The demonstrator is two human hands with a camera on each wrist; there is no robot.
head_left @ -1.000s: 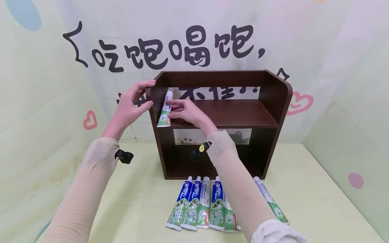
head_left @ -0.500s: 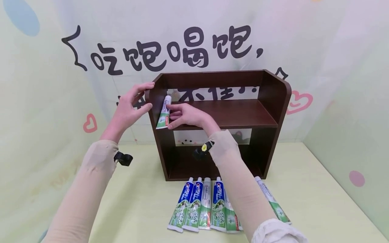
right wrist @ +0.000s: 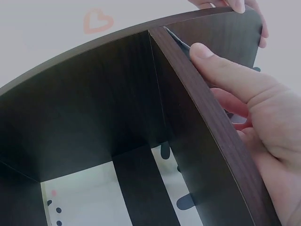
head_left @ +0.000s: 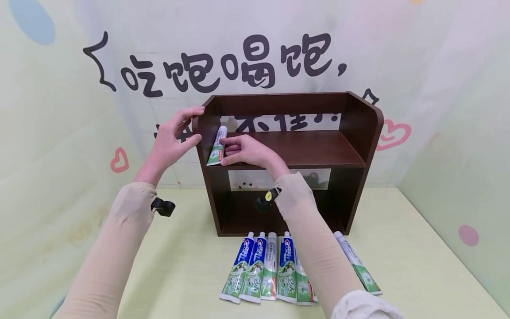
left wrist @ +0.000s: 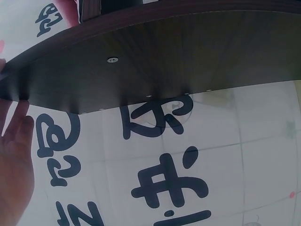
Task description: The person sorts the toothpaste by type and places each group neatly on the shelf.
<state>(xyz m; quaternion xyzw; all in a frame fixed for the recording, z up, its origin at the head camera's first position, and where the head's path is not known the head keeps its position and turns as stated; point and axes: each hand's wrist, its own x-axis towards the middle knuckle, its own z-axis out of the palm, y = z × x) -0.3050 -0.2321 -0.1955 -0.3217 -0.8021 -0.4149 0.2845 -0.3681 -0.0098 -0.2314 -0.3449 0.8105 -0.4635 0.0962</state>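
Observation:
On the upper deck of a dark brown wooden shelf (head_left: 303, 150), a white-and-green toothpaste tube (head_left: 217, 148) lies cap end to the back, alongside the left side panel. My right hand (head_left: 249, 150) holds it at its right edge, index finger near the upper part and thumb near the bottom end. Only a sliver of the tube (right wrist: 178, 38) shows past my thumb in the right wrist view. My left hand (head_left: 171, 137) grips the shelf's left side panel (left wrist: 155, 56) at its edge, fingers at the top corner and thumb lower down.
Before the shelf on the pale table (head_left: 418, 257) lie several toothpaste tubes in a row, among them a blue-and-green one (head_left: 239, 270) and a white-and-green one (head_left: 358, 263). My right forearm covers part of that row. A printed cloth wall (head_left: 450, 110) stands behind.
The tube's cap end has come down and the tube sits lower against the left panel. My right hand has shifted slightly downward with it. My left hand stays at the panel.

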